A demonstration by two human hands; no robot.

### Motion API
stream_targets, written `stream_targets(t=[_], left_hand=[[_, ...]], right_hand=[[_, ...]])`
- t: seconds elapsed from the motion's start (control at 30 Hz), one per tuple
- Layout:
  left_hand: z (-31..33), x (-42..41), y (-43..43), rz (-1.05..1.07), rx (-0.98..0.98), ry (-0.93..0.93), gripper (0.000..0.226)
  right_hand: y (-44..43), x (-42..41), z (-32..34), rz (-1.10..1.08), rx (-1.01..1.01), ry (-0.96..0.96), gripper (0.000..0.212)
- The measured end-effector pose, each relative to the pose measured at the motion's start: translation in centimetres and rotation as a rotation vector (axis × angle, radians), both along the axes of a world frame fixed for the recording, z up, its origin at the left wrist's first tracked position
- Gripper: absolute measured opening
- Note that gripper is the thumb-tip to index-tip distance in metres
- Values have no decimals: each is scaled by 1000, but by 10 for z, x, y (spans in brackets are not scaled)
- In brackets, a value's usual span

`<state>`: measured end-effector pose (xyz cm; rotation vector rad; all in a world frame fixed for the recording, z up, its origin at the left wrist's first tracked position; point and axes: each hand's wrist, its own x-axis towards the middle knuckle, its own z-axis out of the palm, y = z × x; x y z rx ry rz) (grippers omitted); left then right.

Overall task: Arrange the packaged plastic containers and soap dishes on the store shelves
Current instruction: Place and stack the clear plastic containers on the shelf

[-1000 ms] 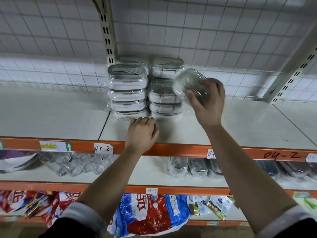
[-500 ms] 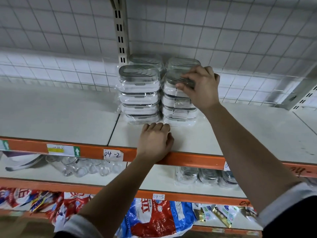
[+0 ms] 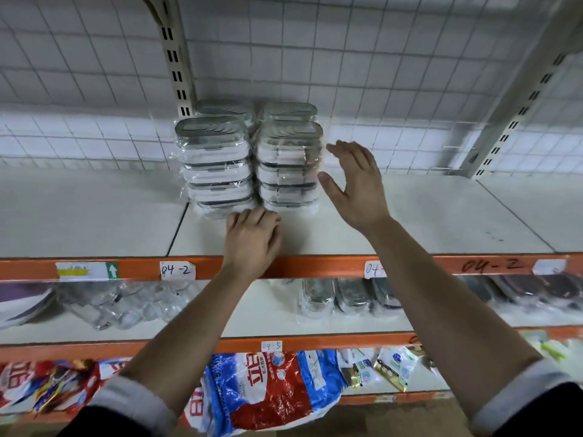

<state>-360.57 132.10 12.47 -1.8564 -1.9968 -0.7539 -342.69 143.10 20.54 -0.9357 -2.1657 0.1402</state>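
Observation:
Two front stacks of plastic-wrapped clear containers with grey-rimmed lids stand on the top shelf [image 3: 410,228], the left stack [image 3: 217,165] and the right stack [image 3: 288,162], with more containers behind them. My right hand [image 3: 353,181] hovers just right of the right stack, fingers spread and holding nothing. My left hand [image 3: 252,241] rests palm down on the shelf's front, its fingertips at the foot of the stacks.
Wire mesh backs the shelf, with slotted uprights at left [image 3: 173,58] and far right [image 3: 517,115]. The orange shelf edge [image 3: 315,266] carries paper labels. The lower shelf holds more wrapped containers [image 3: 347,298] and clear glasses [image 3: 126,307]. Detergent bags [image 3: 268,389] lie below.
My right hand set the container it carried on top of the right stack, let go and drew back to the right. My left hand stayed on the shelf.

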Motion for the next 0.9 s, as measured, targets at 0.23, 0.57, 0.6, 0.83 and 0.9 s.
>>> stream_targets(t=[0.23,0.57,0.6,0.83,0.9], left_hand=[[-23,84,-44,-95,112,-61,27],[-117,186,-97,-122,-235,-175,37],[-130,190,-99,-110,-283,-189,35],[-192,190,-62,-64,-412,-271,52],[-205,184,-40,-34,-357,-280,57]], right_hand=[[-52,110,-47,-78,-16,53,28],[-100,206,-167,-95,-272,-61,23],[-98,208,-180,-91,-310,-75,25],[-68,191,-257,-98,-467,-153,32],[-53,178,-276,-87,-460,-187,36]])
